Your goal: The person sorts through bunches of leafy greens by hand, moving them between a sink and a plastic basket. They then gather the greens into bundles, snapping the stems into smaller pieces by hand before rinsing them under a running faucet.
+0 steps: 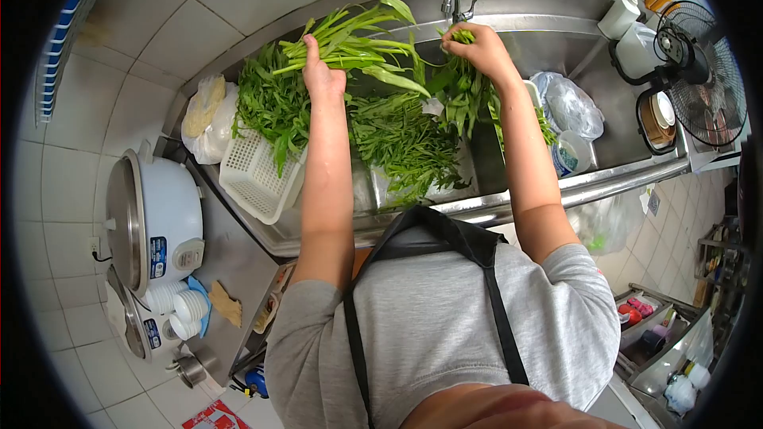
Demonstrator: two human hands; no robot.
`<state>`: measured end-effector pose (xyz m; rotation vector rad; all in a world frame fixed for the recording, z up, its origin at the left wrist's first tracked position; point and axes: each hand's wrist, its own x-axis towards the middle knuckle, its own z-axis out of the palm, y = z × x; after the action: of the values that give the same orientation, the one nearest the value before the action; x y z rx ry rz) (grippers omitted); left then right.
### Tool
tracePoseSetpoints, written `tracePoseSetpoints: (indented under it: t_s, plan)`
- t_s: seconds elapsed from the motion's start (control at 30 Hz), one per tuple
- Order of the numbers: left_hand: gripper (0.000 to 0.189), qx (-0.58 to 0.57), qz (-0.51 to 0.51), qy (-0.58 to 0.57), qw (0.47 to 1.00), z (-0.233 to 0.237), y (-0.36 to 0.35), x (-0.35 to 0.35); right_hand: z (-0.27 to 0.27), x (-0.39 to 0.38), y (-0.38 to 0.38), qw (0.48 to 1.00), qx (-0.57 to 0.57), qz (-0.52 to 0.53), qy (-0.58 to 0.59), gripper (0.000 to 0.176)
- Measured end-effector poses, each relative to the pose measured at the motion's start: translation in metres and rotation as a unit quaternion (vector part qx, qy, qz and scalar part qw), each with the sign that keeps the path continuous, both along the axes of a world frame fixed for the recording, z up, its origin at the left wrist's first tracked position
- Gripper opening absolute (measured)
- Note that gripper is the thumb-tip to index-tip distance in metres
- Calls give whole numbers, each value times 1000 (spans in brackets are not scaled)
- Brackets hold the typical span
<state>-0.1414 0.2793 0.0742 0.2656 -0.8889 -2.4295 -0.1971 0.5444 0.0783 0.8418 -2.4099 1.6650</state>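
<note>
My left hand [321, 71] is closed round a bunch of long green stems [362, 52], above the left part of the steel sink. Leafy greens [274, 103] lie heaped on a white plastic basket [258, 171] beside it. My right hand [479, 52] grips a second bunch of greens [465, 99] in front of the faucet [452, 4], with the leaves hanging down. Between and below my hands, more greens [409, 139] fill a sink basin.
Right of my right arm are a clear plastic bag [568, 103] and a white tub [574, 155]. A black fan [699, 71] stands at the far right. A large rice cooker [171, 218] and stacked white bowls [189, 310] are at the left.
</note>
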Motion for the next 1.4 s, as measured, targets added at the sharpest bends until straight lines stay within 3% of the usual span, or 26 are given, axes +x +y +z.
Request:
tracePoseSetpoints:
  t_s: [0.07,0.1,0.17,0.23,0.3,0.33,0.47,0.53,0.57,0.63,0.83,0.93,1.03,1.1,1.2,1.3,1.4]
  plan:
    - [53,-19,-39,8,999,0,3,-2,5,-11,-9,995,103,-2,5,16]
    - [53,-36,-76,17,996,0,4,-3,5,-14,-14,995,103,-1,4,16]
    - [52,-54,-84,11,995,8,17,1,2,-19,-22,961,177,165,-132,16]
    - [52,-79,-95,-1,992,11,22,0,-26,-29,-32,938,75,285,-184,19]
    - [50,-78,-95,-9,992,11,24,-1,-14,-10,-34,932,106,307,-164,18]
    - [49,-85,-94,-17,992,11,26,-1,-20,-8,-37,924,91,308,-206,18]
    - [42,-74,-102,2,992,-2,22,-6,-51,-10,-42,935,12,266,-235,15]
    - [40,-48,-112,25,992,-10,21,-7,-68,-17,-39,926,-126,193,-299,12]
    - [40,-48,-111,25,992,-15,21,-8,-73,-18,-39,926,-125,194,-299,12]
    - [41,-3,-100,35,994,-26,22,-12,-84,-21,-37,877,-256,107,-393,12]
    - [42,62,-55,-5,997,-32,41,-17,-93,-17,-30,833,-354,74,-419,12]
    - [43,101,-33,10,994,-29,35,-16,-108,-33,-2,745,-475,7,-469,17]
    - [43,104,-24,5,994,-25,13,-18,-101,-31,40,794,-476,-6,-378,20]
    - [39,137,-3,-17,990,-14,-1,-18,-82,-25,80,849,-412,5,-332,20]
    - [39,193,-6,-60,979,1,-19,-23,-56,-18,137,899,-352,-74,-249,22]
    - [42,179,-28,-109,977,15,-19,-24,-33,-9,181,900,-373,-132,-182,21]
    - [40,196,-36,-144,969,18,-11,-36,-20,-1,215,896,-388,-124,-174,20]
